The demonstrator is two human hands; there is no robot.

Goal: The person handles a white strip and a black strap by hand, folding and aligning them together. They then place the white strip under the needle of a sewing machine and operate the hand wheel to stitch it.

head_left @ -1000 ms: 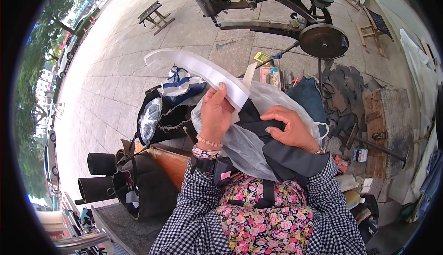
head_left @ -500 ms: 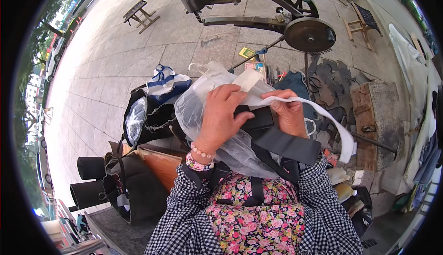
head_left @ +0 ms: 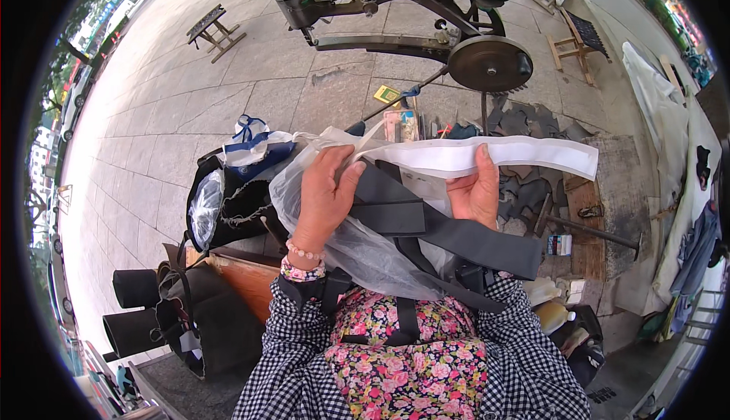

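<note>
A long white strip [head_left: 544,154] stretches sideways in front of me, its far end sticking out to the right. My right hand [head_left: 477,193] grips it near the middle, thumb on its upper face and fingers beneath. At the left end of the strip, my left hand [head_left: 323,195] is closed, thumb and fingers together; the strip's end and the plastic there are partly hidden. Over my lap lies a clear plastic bag [head_left: 365,256]. Wide dark grey strips [head_left: 487,245] lie folded across it, below both hands.
Ahead stands a sewing machine with a round handwheel [head_left: 490,64]. To the left are a black bag [head_left: 237,233], a blue-and-white bag [head_left: 258,154] and dark rolls [head_left: 133,334]. A wooden chest [head_left: 627,192] and grey scraps [head_left: 525,119] are at right. Folding stools [head_left: 217,33] stand farther off.
The white strip has gone from drooping and curled to nearly straight and flat-faced. My left hand has shifted left and closed; my right thumb now presses on the strip.
</note>
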